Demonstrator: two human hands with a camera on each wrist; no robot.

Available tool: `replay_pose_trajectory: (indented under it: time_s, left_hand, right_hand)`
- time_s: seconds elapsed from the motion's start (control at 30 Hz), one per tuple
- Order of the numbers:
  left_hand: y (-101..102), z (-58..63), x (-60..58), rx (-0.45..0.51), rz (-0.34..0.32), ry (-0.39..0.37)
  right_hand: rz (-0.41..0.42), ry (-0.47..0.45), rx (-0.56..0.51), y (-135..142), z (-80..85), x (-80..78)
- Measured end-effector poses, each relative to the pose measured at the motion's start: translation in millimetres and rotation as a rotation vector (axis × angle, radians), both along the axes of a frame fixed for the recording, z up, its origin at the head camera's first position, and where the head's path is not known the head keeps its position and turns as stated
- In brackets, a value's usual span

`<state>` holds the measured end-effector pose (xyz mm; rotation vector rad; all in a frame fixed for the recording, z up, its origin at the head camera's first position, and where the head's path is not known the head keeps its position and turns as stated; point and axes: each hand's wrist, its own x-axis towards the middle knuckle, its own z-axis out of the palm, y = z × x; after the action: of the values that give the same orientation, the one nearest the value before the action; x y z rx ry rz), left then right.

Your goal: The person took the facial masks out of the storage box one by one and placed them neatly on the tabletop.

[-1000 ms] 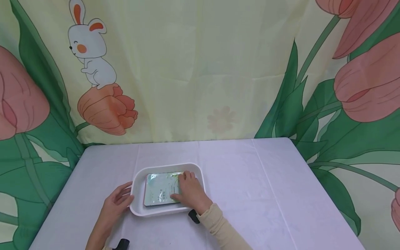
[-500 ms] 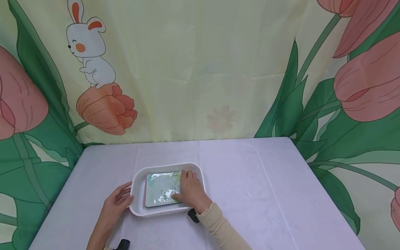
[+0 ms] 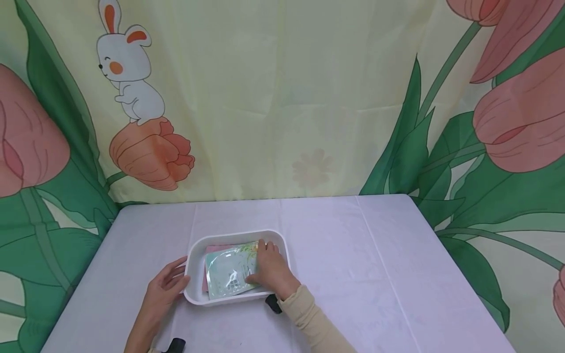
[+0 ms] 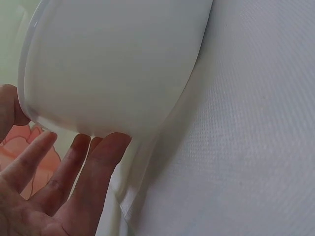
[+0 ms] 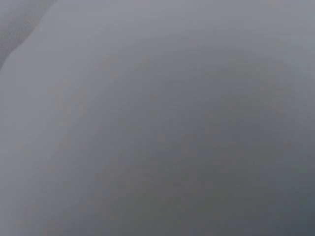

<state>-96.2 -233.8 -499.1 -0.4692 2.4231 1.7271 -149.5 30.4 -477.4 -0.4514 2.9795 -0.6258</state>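
A white rectangular tray (image 3: 191, 289) stands on the table in the head view. Inside it, a shiny light-green foil packet (image 3: 225, 274), like a sheet-mask sachet, lies slightly turned over a pink packet (image 3: 216, 248). My right hand (image 3: 275, 272) pinches the green packet by its right end, thumb at the near side and fingers at the far side, covering that end. My left hand (image 3: 165, 284) rests its fairly straight fingers against the tray's left end; the left wrist view shows the fingertips (image 4: 118, 140) at the tray wall (image 4: 113, 69). The right wrist view is filled by a blurred grey-white surface.
A white cloth (image 3: 353, 274) covers the table, with fold lines running across it. Behind hangs a curtain (image 3: 282, 98) printed with a rabbit and tulips. Black straps or mounts (image 3: 273, 304) show at both wrists.
The green packet has turned and slid toward the near right in my right hand's pinch, uncovering more of the pink packet beneath. My left hand stays at the tray's end.
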Motion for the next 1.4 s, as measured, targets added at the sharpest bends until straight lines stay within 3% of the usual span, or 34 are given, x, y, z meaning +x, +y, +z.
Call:
replay_pose_trajectory:
  time_s: [0.73, 1.4]
  left_hand:
    - [1.3, 0.3, 2.3, 0.023, 0.013, 0.007]
    - [2.1, 0.6, 1.7, 0.050, 0.021, -0.005]
  right_hand:
    - [0.040, 0.013, 0.003, 2.0, 0.1, -1.8]
    - [0.102, 0.162, -0.065, 8.9, 2.0, -0.5]
